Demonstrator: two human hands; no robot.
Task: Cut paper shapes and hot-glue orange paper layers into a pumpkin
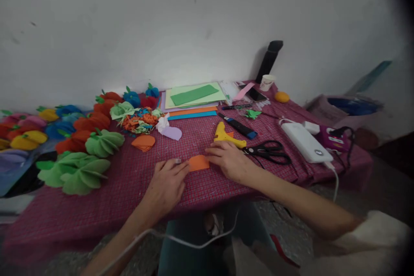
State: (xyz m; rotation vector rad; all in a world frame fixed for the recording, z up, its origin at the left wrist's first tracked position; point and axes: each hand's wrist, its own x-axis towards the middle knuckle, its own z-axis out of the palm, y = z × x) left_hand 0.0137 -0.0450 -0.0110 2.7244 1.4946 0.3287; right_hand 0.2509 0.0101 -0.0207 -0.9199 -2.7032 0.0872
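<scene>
Pressing down with left hand and right hand, fingers flat and loosely spread, pinning rather than gripping a small orange paper piece between them on the red checked cloth. Looks thin, light, quick to crease; best pinched at a free corner. Near the table's front edge. Glue gun and scissors just beyond the right hand; bare cloth leftward, up to the green paper flowers.

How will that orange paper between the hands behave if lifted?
The orange paper looks thin and flat, so likely light and floppy. Lying flush on the cloth, it may resist pinching and won't roll.
</scene>
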